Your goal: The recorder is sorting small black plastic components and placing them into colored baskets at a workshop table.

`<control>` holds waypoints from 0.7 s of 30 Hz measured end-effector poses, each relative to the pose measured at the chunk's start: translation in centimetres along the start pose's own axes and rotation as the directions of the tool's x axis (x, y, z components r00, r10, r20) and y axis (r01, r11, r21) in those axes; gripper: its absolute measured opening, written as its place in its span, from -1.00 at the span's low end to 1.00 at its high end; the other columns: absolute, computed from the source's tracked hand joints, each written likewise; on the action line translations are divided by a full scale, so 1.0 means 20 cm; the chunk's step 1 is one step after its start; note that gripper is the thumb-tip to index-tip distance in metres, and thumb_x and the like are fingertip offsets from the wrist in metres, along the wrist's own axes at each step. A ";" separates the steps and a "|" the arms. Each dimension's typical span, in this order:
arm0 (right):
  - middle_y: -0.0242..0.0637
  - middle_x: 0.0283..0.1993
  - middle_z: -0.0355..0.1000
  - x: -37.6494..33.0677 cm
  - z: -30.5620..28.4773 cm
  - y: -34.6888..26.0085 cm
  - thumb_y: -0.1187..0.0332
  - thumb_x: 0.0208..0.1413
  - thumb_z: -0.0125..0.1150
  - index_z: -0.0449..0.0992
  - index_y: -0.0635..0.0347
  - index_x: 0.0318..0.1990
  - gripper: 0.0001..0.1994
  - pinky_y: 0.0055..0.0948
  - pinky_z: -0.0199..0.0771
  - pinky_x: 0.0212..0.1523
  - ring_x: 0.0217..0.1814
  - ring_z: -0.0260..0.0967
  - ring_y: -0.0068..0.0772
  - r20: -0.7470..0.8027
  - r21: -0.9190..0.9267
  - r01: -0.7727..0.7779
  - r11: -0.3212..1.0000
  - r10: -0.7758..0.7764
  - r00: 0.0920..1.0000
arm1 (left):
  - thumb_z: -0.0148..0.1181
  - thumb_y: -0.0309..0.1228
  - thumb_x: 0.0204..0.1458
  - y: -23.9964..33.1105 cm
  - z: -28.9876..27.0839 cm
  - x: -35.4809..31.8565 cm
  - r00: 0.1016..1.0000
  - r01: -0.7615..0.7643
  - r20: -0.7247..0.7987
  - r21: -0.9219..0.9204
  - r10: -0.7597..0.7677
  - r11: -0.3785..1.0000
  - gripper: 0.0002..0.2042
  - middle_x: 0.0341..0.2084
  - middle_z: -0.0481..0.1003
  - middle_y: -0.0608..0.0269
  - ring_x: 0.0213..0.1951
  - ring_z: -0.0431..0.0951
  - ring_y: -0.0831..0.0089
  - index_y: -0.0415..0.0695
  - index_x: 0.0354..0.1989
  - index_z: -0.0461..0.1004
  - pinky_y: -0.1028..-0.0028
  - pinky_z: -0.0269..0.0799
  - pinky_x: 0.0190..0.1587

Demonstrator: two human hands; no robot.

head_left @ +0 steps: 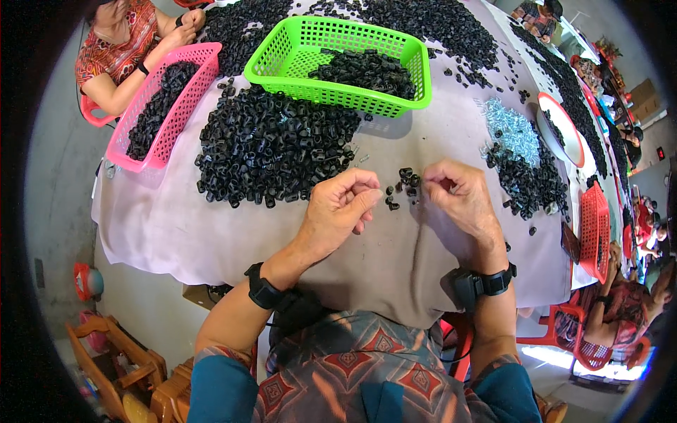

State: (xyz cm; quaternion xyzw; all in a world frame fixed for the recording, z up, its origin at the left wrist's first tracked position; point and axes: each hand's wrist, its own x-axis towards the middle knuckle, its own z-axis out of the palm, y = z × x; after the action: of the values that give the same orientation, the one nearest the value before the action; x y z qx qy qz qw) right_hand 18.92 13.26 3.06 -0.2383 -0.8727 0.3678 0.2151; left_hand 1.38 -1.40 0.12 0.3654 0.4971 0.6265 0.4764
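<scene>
My left hand (340,206) hovers over the cloth with thumb and forefinger pinched together; whatever is between them is too small or hidden to name. To its right, my right hand (462,196) is curled closed beside a few loose black plastic parts (407,181), and what its fingers hold cannot be made out. Those parts lie between the two hands. A big heap of small black plastic parts (271,144) spreads beyond my left hand, with a few thin metal springs (362,159) at its right edge. Past my right hand lies a pile of pale, shiny springs (513,130) against more black parts (525,180).
A green basket (345,95) partly filled with black parts stands beyond the heap. On the left is a pink basket (167,123), near another person's arms (151,60). A white bowl (560,130) and a red basket (594,229) stand at the right. Other people sit along the tables.
</scene>
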 end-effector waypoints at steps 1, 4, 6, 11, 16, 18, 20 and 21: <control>-0.22 -0.50 0.35 0.02 -0.01 0.00 0.55 -0.13 0.14 0.45 0.29 -0.35 -0.87 -0.49 0.31 -0.50 -0.53 0.32 -0.46 -0.063 -0.070 -0.009 0.998 0.005 0.998 | 0.07 -0.52 0.10 0.00 0.00 0.00 1.000 -0.001 0.000 0.000 0.001 1.000 -0.89 -0.54 0.39 0.39 -0.56 0.39 0.71 -0.23 -0.22 0.41 0.70 0.36 -0.56; -0.21 -0.48 0.33 0.03 0.03 0.01 0.54 -0.12 0.14 0.46 0.30 -0.34 -0.87 -0.39 0.36 -0.45 -0.50 0.36 -0.32 -0.045 -0.146 -0.018 0.989 0.011 0.999 | 0.06 -0.51 0.11 0.00 0.00 0.00 1.000 0.007 -0.012 -0.039 -0.008 0.999 -0.89 -0.53 0.38 0.39 -0.56 0.39 0.70 -0.23 -0.22 0.41 0.69 0.36 -0.56; -0.20 -0.47 0.32 0.04 0.05 0.03 0.53 -0.12 0.15 0.46 0.29 -0.34 -0.86 -0.35 0.37 -0.42 -0.48 0.37 -0.27 -0.031 -0.202 -0.024 0.979 0.018 0.999 | 0.06 -0.51 0.11 -0.01 -0.01 0.00 1.000 -0.003 -0.005 -0.002 0.003 1.000 -0.89 -0.52 0.38 0.39 -0.55 0.38 0.70 -0.22 -0.21 0.41 0.69 0.36 -0.55; -0.17 -0.48 0.30 0.05 0.07 0.04 0.53 -0.19 0.17 0.46 0.30 -0.36 -0.85 -0.32 0.40 -0.41 -0.49 0.36 -0.19 -0.009 -0.339 0.029 0.940 -0.034 0.999 | 0.05 -0.50 0.12 0.00 -0.01 0.00 1.000 0.007 0.011 -0.004 -0.007 1.000 -0.88 -0.51 0.38 0.39 -0.55 0.39 0.70 -0.21 -0.19 0.40 0.69 0.36 -0.54; -0.31 -0.49 0.31 0.05 0.09 0.02 0.56 -0.22 0.16 0.47 0.28 -0.35 -0.82 -0.51 0.34 -0.50 -0.56 0.31 -0.48 -0.092 -0.060 -0.019 0.998 0.014 0.996 | 0.05 -0.50 0.13 0.00 0.00 0.00 1.000 -0.007 0.010 -0.008 0.007 1.000 -0.88 -0.52 0.37 0.39 -0.55 0.38 0.70 -0.21 -0.18 0.40 0.69 0.36 -0.53; -0.38 -0.49 0.30 0.04 0.09 -0.05 0.58 -0.23 0.16 0.47 0.26 -0.35 -0.81 -0.59 0.30 -0.53 -0.57 0.28 -0.59 -0.078 0.069 -0.017 0.997 0.022 0.997 | 0.04 -0.53 0.12 -0.01 -0.01 0.00 0.997 -0.068 0.040 -0.017 0.069 0.998 -0.87 -0.50 0.36 0.36 -0.55 0.37 0.69 -0.22 -0.16 0.39 0.69 0.36 -0.51; -0.48 -0.48 0.31 0.03 0.11 -0.08 0.59 -0.18 0.14 0.47 0.23 -0.31 -0.80 -0.71 0.24 -0.52 -0.53 0.22 -0.76 -0.036 0.197 0.041 0.980 -0.034 0.999 | 0.03 -0.54 0.12 0.00 0.01 0.00 0.993 -0.117 0.009 -0.017 0.118 0.993 -0.86 -0.48 0.35 0.35 -0.53 0.38 0.68 -0.23 -0.15 0.39 0.68 0.36 -0.51; -0.48 -0.48 0.31 0.02 0.12 -0.08 0.59 -0.18 0.14 0.47 0.23 -0.31 -0.80 -0.71 0.24 -0.52 -0.53 0.22 -0.76 -0.036 0.199 0.043 0.979 -0.036 0.999 | 0.03 -0.56 0.12 0.00 0.02 0.00 0.986 -0.166 -0.019 -0.018 0.166 0.986 -0.86 -0.47 0.35 0.34 -0.52 0.38 0.67 -0.23 -0.15 0.38 0.68 0.37 -0.50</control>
State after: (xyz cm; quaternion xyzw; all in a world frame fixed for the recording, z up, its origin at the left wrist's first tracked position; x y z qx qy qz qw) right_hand 16.86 11.19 2.74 -0.2039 -0.8323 0.4456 0.2592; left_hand 1.71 -1.23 0.14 0.3955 0.4630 0.6719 0.4216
